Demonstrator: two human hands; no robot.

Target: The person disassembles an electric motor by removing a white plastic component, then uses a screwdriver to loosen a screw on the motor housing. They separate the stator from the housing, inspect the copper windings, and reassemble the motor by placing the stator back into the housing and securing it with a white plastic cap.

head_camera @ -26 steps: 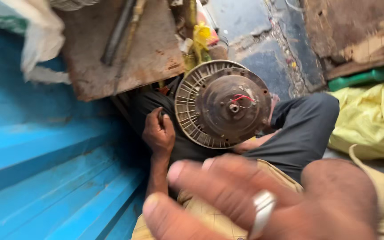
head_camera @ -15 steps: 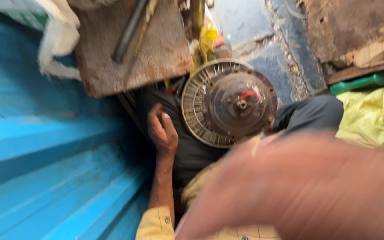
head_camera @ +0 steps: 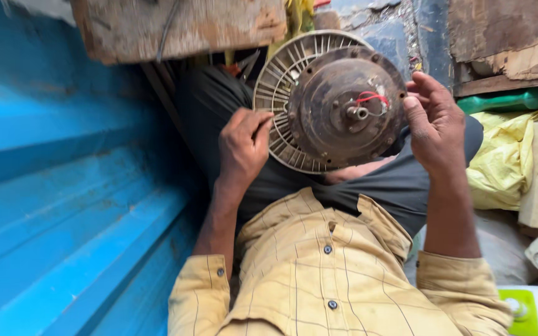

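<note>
Round rusty-brown metal fan motor with pale finned rim point(head_camera: 334, 102) looks heavy, rigid; left hand point(head_camera: 243, 144) pinches rim fins; right hand point(head_camera: 434, 124) curls on casing edge; red wires point(head_camera: 373, 98) fragile.

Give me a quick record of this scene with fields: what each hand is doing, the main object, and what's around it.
main object: round rusty metal fan motor with a pale ribbed rim, red wires near its centre shaft, resting on the lap
left hand: gripping the ribbed rim on the motor's left edge
right hand: fingers on the motor's right edge
left side: blue ribbed metal wall
above: worn wooden board
right side: yellow plastic sheet
</note>
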